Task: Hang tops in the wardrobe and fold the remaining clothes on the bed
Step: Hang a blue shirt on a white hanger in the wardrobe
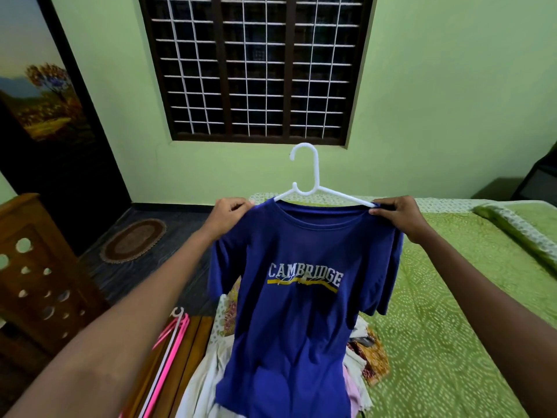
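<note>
A blue T-shirt (297, 312) printed "CAMBRIDGE" hangs in the air in front of me on a white plastic hanger (312, 184), whose hook points up. My left hand (230, 215) pinches the shirt's left shoulder over the hanger arm. My right hand (398, 218) pinches the right shoulder at the hanger's other end. Under the shirt a pile of mixed clothes (366, 357) lies on the green bed (452, 327).
Pink and white spare hangers (173, 336) lie on the wooden bed frame at lower left. A wooden cabinet (39, 267) stands at the left, a dark painted door (45, 116) behind it. An oval mat (132, 239) is on the floor. A barred window (256, 67) faces me.
</note>
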Demonstrator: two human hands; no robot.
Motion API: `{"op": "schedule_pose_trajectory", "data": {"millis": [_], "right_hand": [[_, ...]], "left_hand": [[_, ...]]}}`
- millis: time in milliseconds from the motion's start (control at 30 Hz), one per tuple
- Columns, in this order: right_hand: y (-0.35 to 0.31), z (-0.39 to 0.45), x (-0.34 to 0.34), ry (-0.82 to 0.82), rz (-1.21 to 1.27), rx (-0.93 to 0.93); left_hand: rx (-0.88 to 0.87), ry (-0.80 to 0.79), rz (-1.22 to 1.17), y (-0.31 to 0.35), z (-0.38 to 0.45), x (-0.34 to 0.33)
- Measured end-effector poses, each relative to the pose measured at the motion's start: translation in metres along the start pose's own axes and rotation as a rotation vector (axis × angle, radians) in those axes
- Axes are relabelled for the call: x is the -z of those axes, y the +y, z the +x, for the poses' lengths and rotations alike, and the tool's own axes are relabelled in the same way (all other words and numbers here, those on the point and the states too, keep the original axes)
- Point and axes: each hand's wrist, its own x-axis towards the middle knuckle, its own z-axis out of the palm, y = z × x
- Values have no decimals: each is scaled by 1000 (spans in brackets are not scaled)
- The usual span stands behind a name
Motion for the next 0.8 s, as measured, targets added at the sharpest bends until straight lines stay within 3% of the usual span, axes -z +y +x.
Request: {"op": "schedule_pose_trajectory", "data": {"millis": [100,367,600,700,800], "right_hand": [[-3,1,1,11,27,8],[-6,4,0,38,-88,17],[-11,1,3,119,-88,40],[-16,2,3,134,-87,83],[-21,6,4,90,-129,116]], "left_hand": [[69,-36,-121,9,1,-3],[-50,285,-123,18,8,-12],[-1,11,-155,25,7,-2],[25,44,-156,25,9,-7],[-30,200,-75,30,7,-16]]}}
